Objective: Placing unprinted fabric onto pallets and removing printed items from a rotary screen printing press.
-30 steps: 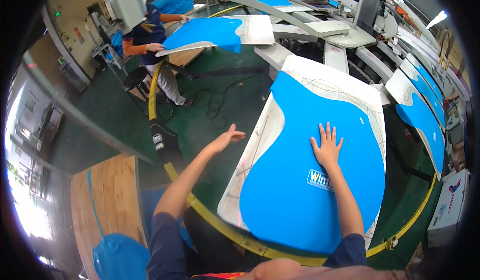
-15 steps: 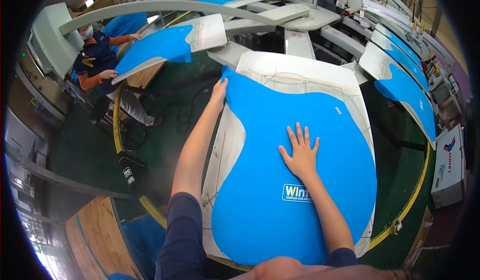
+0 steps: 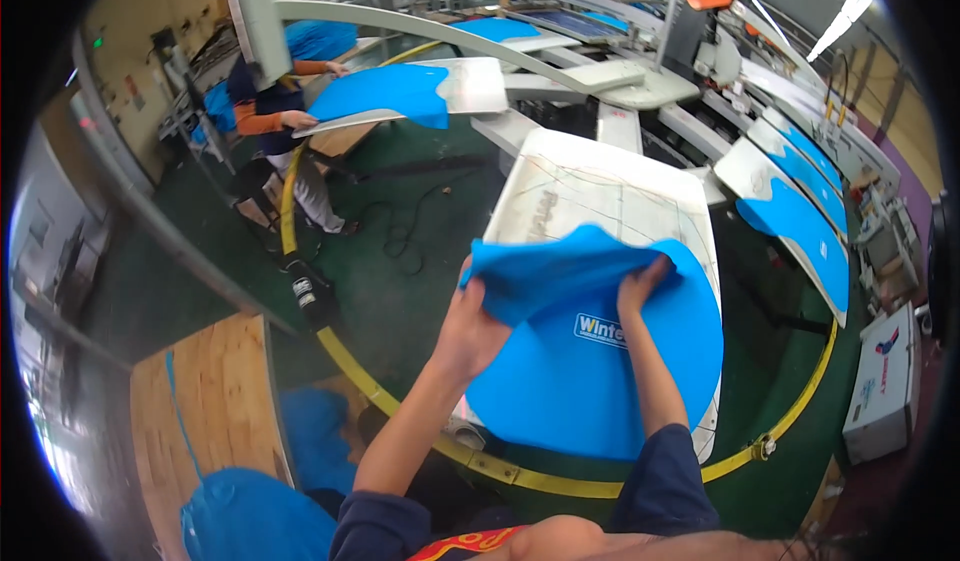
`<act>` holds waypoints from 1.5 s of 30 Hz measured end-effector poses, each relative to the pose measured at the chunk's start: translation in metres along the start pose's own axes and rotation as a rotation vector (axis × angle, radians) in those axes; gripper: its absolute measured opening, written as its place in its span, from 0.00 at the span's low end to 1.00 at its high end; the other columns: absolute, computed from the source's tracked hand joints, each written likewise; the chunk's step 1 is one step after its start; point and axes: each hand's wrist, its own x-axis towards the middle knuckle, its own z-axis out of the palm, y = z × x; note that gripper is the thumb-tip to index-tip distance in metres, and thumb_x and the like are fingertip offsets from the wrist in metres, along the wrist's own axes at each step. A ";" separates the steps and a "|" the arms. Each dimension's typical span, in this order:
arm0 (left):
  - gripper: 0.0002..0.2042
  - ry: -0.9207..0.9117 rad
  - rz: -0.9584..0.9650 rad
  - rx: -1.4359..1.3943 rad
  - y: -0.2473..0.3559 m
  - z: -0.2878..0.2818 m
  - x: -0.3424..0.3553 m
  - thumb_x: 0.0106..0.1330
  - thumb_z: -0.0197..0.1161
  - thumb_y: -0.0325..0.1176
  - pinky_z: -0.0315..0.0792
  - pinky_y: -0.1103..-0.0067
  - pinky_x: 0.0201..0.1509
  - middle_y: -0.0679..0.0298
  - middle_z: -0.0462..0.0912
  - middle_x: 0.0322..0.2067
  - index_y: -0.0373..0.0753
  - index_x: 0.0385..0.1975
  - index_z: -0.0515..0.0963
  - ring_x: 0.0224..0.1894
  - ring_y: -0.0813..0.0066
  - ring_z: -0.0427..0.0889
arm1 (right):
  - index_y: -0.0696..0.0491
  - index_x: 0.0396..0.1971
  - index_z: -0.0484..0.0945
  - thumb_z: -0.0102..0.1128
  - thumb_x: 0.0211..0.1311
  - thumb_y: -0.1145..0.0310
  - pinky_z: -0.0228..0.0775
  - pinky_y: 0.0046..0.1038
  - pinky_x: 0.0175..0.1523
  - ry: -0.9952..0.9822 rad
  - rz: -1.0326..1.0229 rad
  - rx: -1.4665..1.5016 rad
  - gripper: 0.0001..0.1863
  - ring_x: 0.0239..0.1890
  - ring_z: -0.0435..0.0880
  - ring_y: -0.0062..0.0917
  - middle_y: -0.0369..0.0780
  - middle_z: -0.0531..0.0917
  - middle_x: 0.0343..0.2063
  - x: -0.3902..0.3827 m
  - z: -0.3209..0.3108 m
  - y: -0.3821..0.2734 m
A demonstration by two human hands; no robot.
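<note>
A large blue fabric panel (image 3: 600, 401) with curved edges and a small white printed logo lies on a white printing board (image 3: 600, 196). Its far part is lifted off the board and folded back toward me. My left hand (image 3: 475, 326) grips the raised edge at the left corner, fingers closed round it. The far right edge is bunched in my right hand (image 3: 643, 286), whose fingertips are partly hidden by the cloth. Bare board with thin drawn lines shows beyond the fold, while the near part of the panel still rests flat.
A yellow curved rail (image 3: 490, 466) runs round the near side. At left stand a wooden table (image 3: 205, 391) and a blue cloth heap (image 3: 260, 516). Across the carousel another person handles a blue panel (image 3: 380, 93). More panelled boards (image 3: 790, 221) and a white box (image 3: 882, 386) are at right.
My right hand has gone from lying flat on the panel to gripping its far edge. Both hands have lifted and folded the far part toward me, uncovering the board.
</note>
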 end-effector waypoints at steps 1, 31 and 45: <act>0.24 0.003 0.034 0.003 0.017 -0.003 -0.024 0.66 0.49 0.49 0.51 0.60 0.66 0.59 0.65 0.59 0.40 0.57 0.64 0.62 0.59 0.61 | 0.63 0.64 0.45 0.50 0.58 0.70 0.27 0.41 0.69 0.037 0.030 -0.028 0.36 0.68 0.41 0.46 0.55 0.49 0.64 -0.005 -0.012 0.003; 0.20 0.176 0.924 0.244 0.240 0.156 -0.394 0.73 0.39 0.42 0.58 0.63 0.64 0.58 0.67 0.57 0.36 0.58 0.62 0.60 0.62 0.64 | 0.57 0.40 0.76 0.50 0.55 0.81 0.64 0.25 0.53 -0.150 -0.815 0.566 0.13 0.44 0.77 0.25 0.40 0.80 0.39 0.002 -0.177 -0.460; 0.22 1.401 1.804 1.139 0.247 0.340 -0.545 0.71 0.44 0.42 0.66 0.75 0.57 0.56 0.69 0.56 0.33 0.58 0.62 0.50 0.67 0.73 | 0.50 0.41 0.81 0.56 0.62 0.62 0.72 0.22 0.41 0.030 -0.747 0.946 0.12 0.34 0.80 0.19 0.38 0.84 0.33 -0.052 -0.143 -0.661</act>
